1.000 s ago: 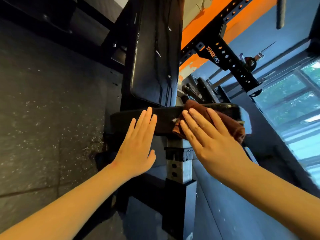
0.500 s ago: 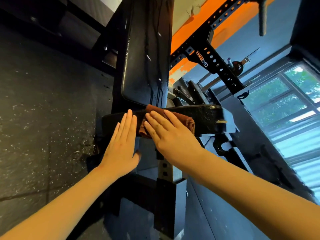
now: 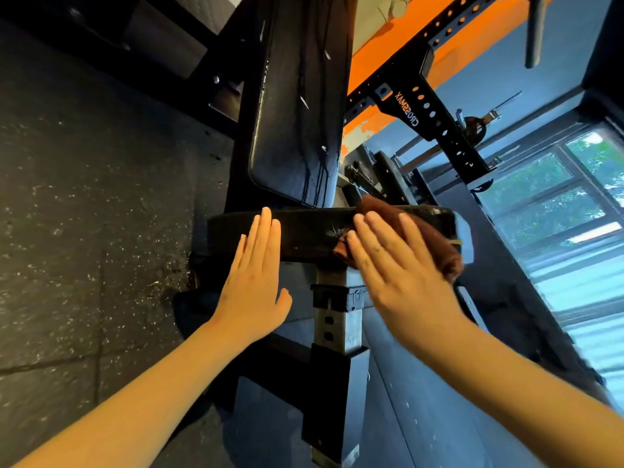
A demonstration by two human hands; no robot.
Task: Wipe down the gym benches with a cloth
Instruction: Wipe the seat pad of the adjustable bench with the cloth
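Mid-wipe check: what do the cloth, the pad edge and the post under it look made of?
Cloth: brown, fuzzy, matte; likely microfibre or terry. Pad edge: black, glossy, scuffed white; probably vinyl upholstery. Post: square grey tube with punched holes; looks like steel, finish unclear.

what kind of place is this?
Most likely a gym: a black padded bench, a hole-punched black and orange rack behind it, and speckled rubber flooring.

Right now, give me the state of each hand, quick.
Left hand: open, fingers flat against the bench pad.
Right hand: open, straight fingers pressing the cloth onto that pad.
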